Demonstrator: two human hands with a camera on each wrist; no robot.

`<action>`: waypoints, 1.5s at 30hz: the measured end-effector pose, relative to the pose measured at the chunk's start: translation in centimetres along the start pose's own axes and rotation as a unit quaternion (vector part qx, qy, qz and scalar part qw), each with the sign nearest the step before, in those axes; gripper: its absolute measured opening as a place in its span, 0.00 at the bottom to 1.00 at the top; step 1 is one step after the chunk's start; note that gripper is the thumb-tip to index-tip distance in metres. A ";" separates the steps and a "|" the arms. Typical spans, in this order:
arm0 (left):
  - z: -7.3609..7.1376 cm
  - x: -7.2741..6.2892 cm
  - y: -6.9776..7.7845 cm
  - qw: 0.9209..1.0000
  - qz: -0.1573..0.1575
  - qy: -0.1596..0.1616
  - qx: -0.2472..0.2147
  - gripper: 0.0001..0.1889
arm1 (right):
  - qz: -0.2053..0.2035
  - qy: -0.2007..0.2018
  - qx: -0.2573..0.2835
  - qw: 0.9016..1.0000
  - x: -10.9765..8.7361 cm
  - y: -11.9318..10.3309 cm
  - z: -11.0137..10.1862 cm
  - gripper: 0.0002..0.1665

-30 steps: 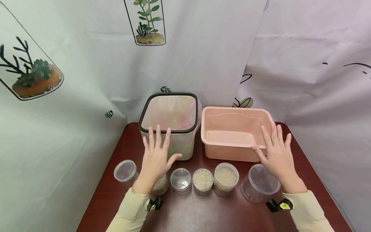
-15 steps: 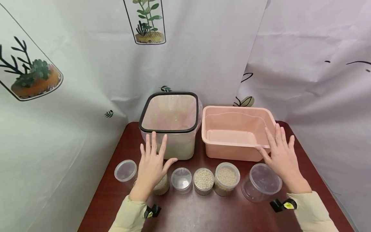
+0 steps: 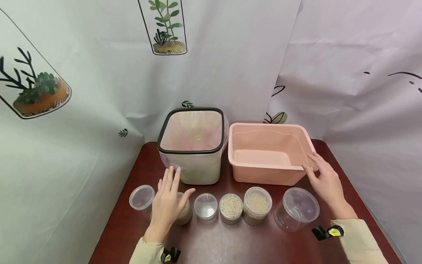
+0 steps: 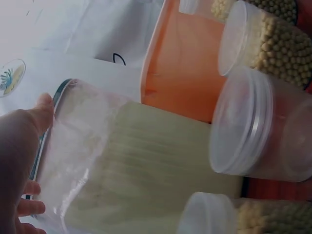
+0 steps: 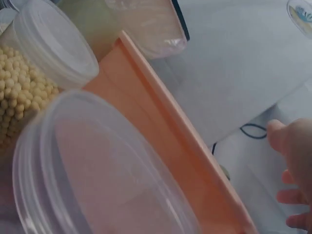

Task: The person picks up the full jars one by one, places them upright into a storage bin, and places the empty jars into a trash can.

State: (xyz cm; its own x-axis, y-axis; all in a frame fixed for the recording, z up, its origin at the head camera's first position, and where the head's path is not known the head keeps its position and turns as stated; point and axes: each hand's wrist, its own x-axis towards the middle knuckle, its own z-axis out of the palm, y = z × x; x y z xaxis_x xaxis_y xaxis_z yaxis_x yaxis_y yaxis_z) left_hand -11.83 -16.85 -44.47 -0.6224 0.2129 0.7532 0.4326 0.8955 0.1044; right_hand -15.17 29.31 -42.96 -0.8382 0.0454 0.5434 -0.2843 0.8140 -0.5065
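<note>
My left hand (image 3: 165, 205) is held over the row of jars with straight fingers and the thumb spread, holding nothing. It partly hides a jar of pale contents (image 3: 185, 214); an empty lidded jar (image 3: 141, 198) stands to its left. My right hand (image 3: 328, 185) holds nothing, its fingers loosely bent, and its fingertips overlap the right rim of the pink basin (image 3: 263, 174) in the head view. Nearest below it is a large clear lidded jar (image 3: 300, 205). In the right wrist view the thumb and fingertips (image 5: 292, 196) appear at the right edge.
A lined waste bin (image 3: 201, 168) with a black rim stands at the back, left of the basin. Between the hands stand a small clear jar (image 3: 206, 208), a small jar of pale beans (image 3: 230, 206) and a taller bean jar (image 3: 258, 203). Patterned cloth (image 3: 99, 73) hangs behind the table.
Both hands have come down and back toward the body; the left has drawn away from the bin's rim. The left fingers have closed together and the right fingers have bent.
</note>
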 end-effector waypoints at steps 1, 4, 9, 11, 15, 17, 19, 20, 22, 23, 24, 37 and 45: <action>0.1 -0.4 0.0 1.000 -0.008 0.005 -0.001 0.40 | 0.006 0.013 0.001 1.000 -0.1 0.2 0.0 0.26; 0.3 -1.3 0.1 0.999 -0.033 0.007 -0.014 0.39 | 0.022 0.038 0.007 0.999 -0.2 0.8 0.2 0.24; 0.7 -2.6 0.3 0.997 -0.072 -0.010 -0.031 0.38 | 0.052 0.050 0.022 0.997 -0.5 1.6 0.4 0.22; 1.0 -3.0 0.4 0.996 -0.081 -0.016 -0.026 0.38 | 0.063 0.050 0.024 0.996 -0.7 1.9 0.4 0.22; 1.4 -4.1 0.5 0.995 -0.099 -0.025 -0.014 0.39 | 0.085 0.041 0.027 0.995 -1.1 2.4 0.6 0.21; 1.5 -4.6 0.6 0.993 -0.112 -0.032 -0.011 0.39 | 0.100 0.032 0.033 0.994 -1.2 2.6 0.7 0.21; 1.6 -5.0 0.7 0.991 -0.128 -0.046 -0.008 0.40 | 0.115 0.021 0.042 0.992 -1.2 2.8 0.7 0.22; 1.7 -5.2 0.8 0.989 -0.137 -0.053 -0.007 0.40 | 0.122 0.015 0.043 0.992 -1.2 3.0 0.7 0.23; 1.8 -5.5 0.9 0.986 -0.152 -0.067 -0.007 0.40 | 0.135 0.003 0.040 0.990 -1.2 3.2 0.6 0.24; 1.8 -5.6 0.9 0.985 -0.159 -0.073 -0.007 0.39 | 0.140 -0.003 0.037 0.990 -1.2 3.3 0.6 0.25; 1.9 -5.7 1.0 0.983 -0.165 -0.078 -0.008 0.39 | 0.144 -0.009 0.037 0.989 -1.2 3.4 0.6 0.26; 2.5 -7.5 1.0 0.974 -0.202 -0.104 -0.001 0.40 | 0.201 -0.052 0.106 0.972 -1.1 4.4 0.8 0.34; 2.2 -8.0 0.9 0.959 -0.236 -0.157 -0.011 0.43 | 0.209 -0.050 0.187 0.959 -0.9 5.0 1.4 0.33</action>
State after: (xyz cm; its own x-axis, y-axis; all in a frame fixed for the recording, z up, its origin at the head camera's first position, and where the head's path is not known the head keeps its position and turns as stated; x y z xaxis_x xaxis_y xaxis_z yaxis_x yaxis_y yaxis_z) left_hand -7.91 -16.94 -51.79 -0.9166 -0.1034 0.3862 0.0658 0.9137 0.4010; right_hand -16.45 32.49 -46.95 -0.9501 0.2516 0.1843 -0.0460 0.4714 -0.8807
